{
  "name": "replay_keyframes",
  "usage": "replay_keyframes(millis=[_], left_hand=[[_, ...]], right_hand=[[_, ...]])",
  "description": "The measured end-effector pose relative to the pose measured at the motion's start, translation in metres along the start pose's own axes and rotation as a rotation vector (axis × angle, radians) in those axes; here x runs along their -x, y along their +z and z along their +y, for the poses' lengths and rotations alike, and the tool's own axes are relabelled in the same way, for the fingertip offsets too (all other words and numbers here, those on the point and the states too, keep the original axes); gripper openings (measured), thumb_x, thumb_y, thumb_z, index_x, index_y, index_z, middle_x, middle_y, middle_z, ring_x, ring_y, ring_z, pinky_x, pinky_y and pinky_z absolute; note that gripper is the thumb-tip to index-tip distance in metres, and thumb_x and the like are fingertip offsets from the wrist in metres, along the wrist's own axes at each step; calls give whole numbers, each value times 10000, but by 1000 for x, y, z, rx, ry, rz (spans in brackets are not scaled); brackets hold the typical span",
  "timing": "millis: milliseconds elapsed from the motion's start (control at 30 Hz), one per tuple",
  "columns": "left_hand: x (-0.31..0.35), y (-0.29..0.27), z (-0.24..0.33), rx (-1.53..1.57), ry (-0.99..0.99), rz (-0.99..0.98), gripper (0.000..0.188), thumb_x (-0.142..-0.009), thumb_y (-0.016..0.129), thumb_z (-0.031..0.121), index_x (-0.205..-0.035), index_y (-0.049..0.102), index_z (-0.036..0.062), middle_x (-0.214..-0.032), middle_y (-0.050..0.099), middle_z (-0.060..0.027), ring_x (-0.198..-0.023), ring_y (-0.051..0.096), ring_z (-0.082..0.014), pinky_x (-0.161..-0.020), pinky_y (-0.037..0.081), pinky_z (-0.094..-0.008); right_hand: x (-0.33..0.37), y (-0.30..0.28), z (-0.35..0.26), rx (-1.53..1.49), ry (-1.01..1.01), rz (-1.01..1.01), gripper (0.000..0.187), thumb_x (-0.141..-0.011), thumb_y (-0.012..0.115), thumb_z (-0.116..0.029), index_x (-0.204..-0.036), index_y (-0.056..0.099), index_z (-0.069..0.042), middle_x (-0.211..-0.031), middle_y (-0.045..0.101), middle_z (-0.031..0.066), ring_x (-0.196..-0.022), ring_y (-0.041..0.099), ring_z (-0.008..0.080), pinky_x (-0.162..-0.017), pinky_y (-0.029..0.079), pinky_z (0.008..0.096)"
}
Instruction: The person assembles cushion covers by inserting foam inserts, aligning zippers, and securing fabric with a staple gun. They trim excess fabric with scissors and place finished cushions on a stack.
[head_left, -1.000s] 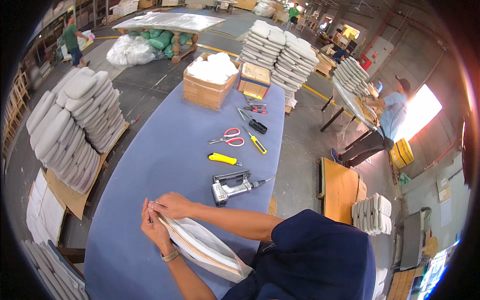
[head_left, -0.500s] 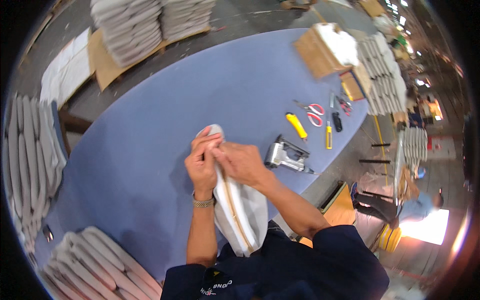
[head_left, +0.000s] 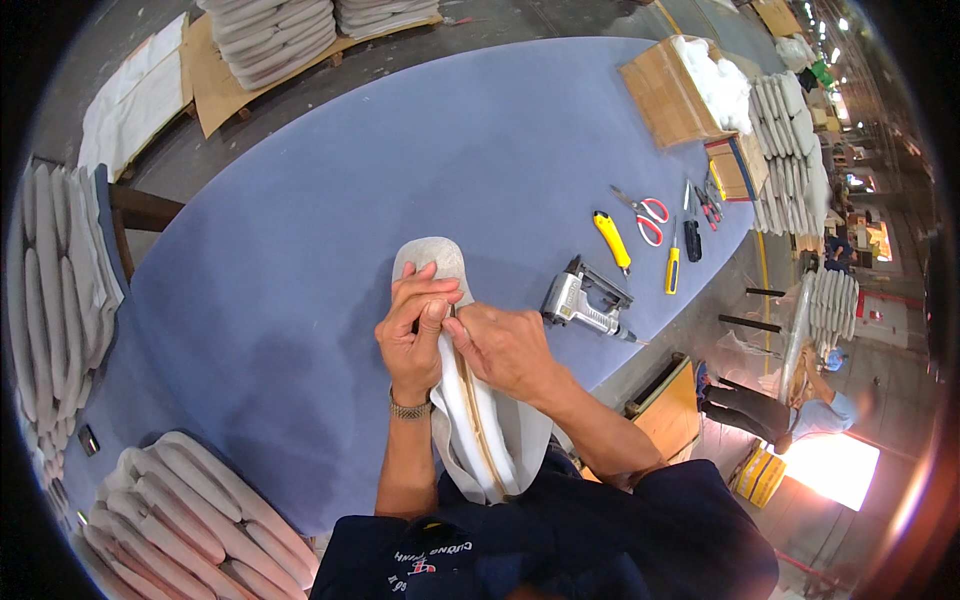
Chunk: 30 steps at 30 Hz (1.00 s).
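A grey fabric cushion [head_left: 432, 252] stands on edge in front of my body, its rounded end pointing away over the blue table. Along its upturned side runs a brass-coloured zipper [head_left: 480, 425] with white material beside it. My left hand [head_left: 408, 335], with a watch on the wrist, grips the cushion near its far end, thumb and fingers bent together. Close against it, my right hand [head_left: 508, 348] is closed at the zipper line, fingers curled inward. What exactly the right fingertips pinch is hidden.
Right of my hands lie a staple gun [head_left: 585, 302], yellow utility knife [head_left: 612, 242], red-handled scissors [head_left: 648, 220] and yellow screwdriver [head_left: 672, 270]. A cardboard box [head_left: 668, 95] with white filling stands far right on the blue table [head_left: 300, 250]. Grey cushions [head_left: 200, 515] are stacked near left.
My fingers have drawn slightly apart, and more of the cushion's rounded far end shows beyond them. The whole view has shifted a little. Both hands stay on the cushion.
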<state>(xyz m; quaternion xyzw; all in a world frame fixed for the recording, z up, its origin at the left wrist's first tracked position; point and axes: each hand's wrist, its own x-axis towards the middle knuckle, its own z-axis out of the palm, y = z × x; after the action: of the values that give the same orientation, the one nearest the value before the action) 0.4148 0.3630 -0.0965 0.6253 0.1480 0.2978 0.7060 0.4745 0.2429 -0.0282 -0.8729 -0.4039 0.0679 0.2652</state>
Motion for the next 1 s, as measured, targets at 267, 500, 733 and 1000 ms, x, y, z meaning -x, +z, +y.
replay_keyframes(millis=[267,500,733,1000], left_hand=[[-16,-13,-5,164,-194,-127,219,-997,613,95,-965,785,-37,-1020,762,-129,-1200,635,-267,-1179,375,-473],[-59,0,7,-145,-133,-358,377,-1002,640,136,-1363,651,29,-1560,496,-182,-1466,435,-308,-1196,339,-425],[-51,-5,13,-237,-100,-317,401,-1009,591,124,-1401,624,46,-1540,523,-178,-1502,390,-338,-1214,311,-445],[-49,-14,-2,-229,-93,-347,446,-1002,584,126,-1442,585,53,-1501,552,-163,-1487,406,-343,-1216,311,-443]], right_hand=[[10,5,5,172,-7,-37,108,-940,605,-225,-902,652,-135,-773,680,44,-683,722,229,-485,534,412],[6,-9,-15,16,202,-163,466,-1091,451,-382,-864,668,-38,-816,725,148,-703,717,368,-583,540,518],[4,5,-15,-50,211,-120,420,-1084,462,-373,-890,638,-46,-850,716,151,-743,698,397,-610,531,537],[4,0,2,-182,171,-192,363,-1067,494,-349,-911,605,-41,-942,683,167,-865,672,393,-725,527,515]])
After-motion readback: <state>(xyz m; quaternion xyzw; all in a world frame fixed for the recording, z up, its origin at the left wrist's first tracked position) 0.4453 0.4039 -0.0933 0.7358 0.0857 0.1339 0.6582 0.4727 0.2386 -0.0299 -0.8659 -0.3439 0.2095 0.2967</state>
